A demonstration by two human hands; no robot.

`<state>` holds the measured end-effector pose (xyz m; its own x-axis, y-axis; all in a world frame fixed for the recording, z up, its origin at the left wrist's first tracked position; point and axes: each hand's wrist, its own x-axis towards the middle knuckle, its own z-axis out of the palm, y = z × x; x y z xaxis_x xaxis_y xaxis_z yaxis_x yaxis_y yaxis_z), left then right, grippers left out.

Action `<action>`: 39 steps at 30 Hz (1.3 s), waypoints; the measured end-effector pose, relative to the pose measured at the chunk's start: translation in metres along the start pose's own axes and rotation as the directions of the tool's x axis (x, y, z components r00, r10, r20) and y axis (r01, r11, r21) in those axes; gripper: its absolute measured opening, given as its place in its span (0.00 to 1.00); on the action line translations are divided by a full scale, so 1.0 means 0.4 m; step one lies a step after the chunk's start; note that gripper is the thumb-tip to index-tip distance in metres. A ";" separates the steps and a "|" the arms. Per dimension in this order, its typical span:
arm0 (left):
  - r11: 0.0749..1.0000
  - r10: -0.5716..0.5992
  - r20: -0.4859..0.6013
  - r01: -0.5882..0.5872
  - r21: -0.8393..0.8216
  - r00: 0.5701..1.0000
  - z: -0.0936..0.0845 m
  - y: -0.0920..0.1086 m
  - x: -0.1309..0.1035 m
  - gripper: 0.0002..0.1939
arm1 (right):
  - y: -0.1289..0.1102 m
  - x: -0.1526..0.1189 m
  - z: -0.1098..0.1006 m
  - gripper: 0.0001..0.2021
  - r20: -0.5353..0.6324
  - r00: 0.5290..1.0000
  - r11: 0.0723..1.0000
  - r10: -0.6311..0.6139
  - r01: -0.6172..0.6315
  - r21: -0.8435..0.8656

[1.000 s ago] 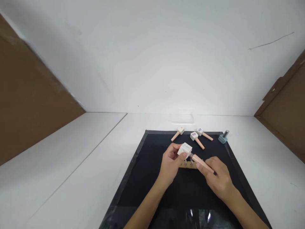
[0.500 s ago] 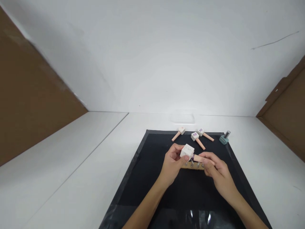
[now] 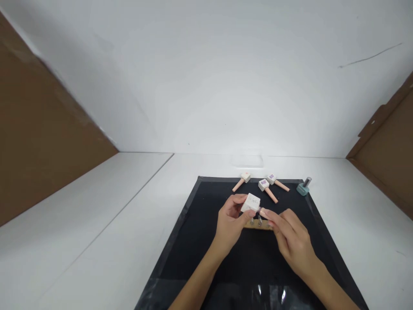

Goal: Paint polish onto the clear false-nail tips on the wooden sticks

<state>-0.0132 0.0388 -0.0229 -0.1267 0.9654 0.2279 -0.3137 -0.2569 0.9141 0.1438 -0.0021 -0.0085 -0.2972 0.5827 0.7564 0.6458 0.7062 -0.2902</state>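
Note:
Above the black mat, my left hand (image 3: 230, 219) grips the square white body of a nail polish bottle (image 3: 251, 202), thumb along its near edge. The bottle lies tilted, its long peach cap (image 3: 263, 212) pointing right. My right hand (image 3: 292, 237) is closed on that cap, fingers near the bottle's neck and covering most of it. A dark ring shows between body and cap. Just below and behind the hands is a tan strip (image 3: 256, 225) with several small metallic posts, partly covered by my right fingers.
Beyond the hands lie three more white bottles with peach caps: one at left (image 3: 245, 177), one in the middle (image 3: 263, 184), one behind it (image 3: 271, 178). A teal bottle (image 3: 303, 188) stands at the mat's (image 3: 193, 254) right edge. A clear tray (image 3: 248, 161) sits farther back.
My right hand has slid along the peach cap toward the bottle's neck and changed its finger hold. The bottle has shifted slightly left and up in my left hand.

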 end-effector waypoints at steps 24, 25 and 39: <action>0.987 -0.151 0.089 0.154 -0.034 0.985 -0.006 0.018 -0.003 0.21 | 0.001 0.015 -0.013 0.12 0.328 0.742 0.507 0.585 -0.650 0.567; 0.985 -0.158 0.097 0.163 -0.051 0.983 -0.005 0.018 -0.003 0.22 | 0.000 0.016 -0.010 0.14 0.383 0.691 0.398 0.613 -0.690 0.605; 0.983 -0.172 -0.080 0.176 0.045 0.982 -0.042 0.021 0.038 0.23 | 0.007 0.024 -0.042 0.17 0.320 0.601 0.092 0.733 -0.553 0.828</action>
<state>-0.0335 0.0506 -0.0175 -0.1457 0.9885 0.0392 -0.2887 -0.0804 0.9540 0.1544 -0.0013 0.0079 0.0695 0.9961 0.0542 -0.3582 0.0756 -0.9306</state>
